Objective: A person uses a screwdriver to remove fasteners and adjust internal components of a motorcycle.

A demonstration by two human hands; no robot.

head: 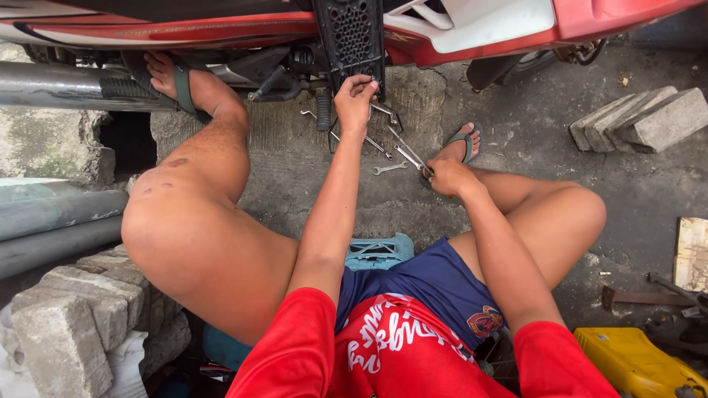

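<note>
Seated on the concrete beside a red motorcycle [221,29], my left hand [355,99] pinches a small metal part under the black footrest panel [350,37] at the far side, while my right hand [448,177] closes around a wrench [410,153] just right of the other wrenches [389,169] scattered on the ground.
</note>
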